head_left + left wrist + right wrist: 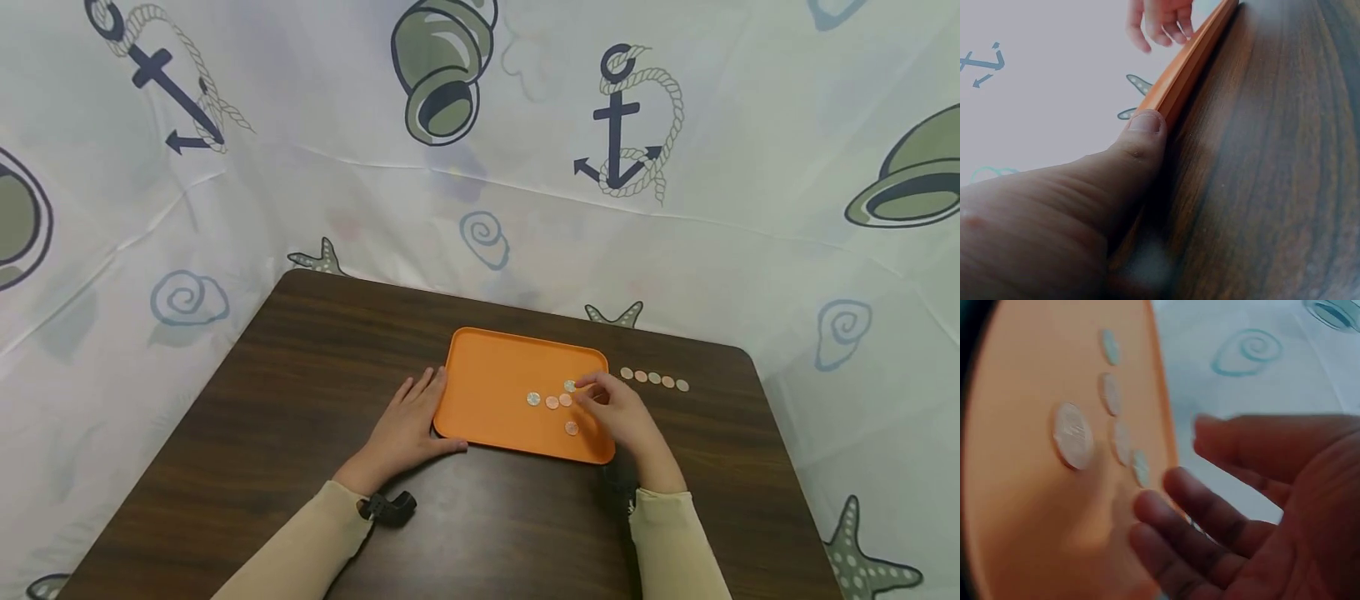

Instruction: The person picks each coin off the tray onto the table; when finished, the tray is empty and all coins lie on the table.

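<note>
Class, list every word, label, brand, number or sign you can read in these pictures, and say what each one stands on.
There is no readable text in any view.
The coins on the orange plastic tray: faces too small and blurred to read.
The row of coins on the dark wooden table: too small to read.
The white curtain: only printed anchors, shells and starfish, no words.

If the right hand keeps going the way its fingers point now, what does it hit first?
Most likely the silver coin on the orange tray: the right hand points leftward at it, fingertips almost there. Height above the tray is unclear.
</note>
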`<state>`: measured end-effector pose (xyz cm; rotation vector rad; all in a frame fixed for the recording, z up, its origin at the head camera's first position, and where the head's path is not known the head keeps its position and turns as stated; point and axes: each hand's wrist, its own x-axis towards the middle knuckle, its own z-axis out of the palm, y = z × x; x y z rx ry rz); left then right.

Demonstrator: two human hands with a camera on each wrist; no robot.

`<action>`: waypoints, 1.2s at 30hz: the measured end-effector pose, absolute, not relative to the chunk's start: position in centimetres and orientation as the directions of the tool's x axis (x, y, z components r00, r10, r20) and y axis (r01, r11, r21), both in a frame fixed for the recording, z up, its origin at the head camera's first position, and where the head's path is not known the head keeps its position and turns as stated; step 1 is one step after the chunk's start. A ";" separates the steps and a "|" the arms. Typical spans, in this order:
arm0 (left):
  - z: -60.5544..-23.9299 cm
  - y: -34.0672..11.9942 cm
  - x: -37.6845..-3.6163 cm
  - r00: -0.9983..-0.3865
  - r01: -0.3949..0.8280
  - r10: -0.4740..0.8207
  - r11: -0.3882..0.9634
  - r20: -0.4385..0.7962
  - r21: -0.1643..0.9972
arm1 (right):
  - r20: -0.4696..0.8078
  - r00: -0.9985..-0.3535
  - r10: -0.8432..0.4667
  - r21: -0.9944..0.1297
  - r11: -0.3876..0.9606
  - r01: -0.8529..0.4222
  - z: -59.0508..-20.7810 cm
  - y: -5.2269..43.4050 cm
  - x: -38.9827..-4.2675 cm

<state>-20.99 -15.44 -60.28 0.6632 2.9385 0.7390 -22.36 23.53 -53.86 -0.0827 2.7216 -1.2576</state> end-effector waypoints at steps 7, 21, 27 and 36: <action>-60.5 -15.4 -21.1 -0.910 0.389 0.410 0.798 0.059 0.460 | -0.128 -0.957 -0.262 -0.748 0.659 -0.080 -55.8 22.7 -23.6; -60.1 -15.5 -21.0 -0.911 0.385 0.410 0.798 0.052 0.464 | -0.235 -0.960 -0.154 -0.713 0.698 0.063 -55.3 22.1 -23.4; -60.2 -15.5 -21.0 -0.911 0.381 0.411 0.796 0.042 0.470 | -0.248 -0.955 -0.163 -0.737 0.672 0.077 -55.3 22.2 -23.4; -60.1 -15.5 -21.0 -0.910 0.383 0.413 0.799 0.039 0.465 | -0.161 -0.972 -0.171 -0.741 0.671 0.005 -56.1 22.8 -23.0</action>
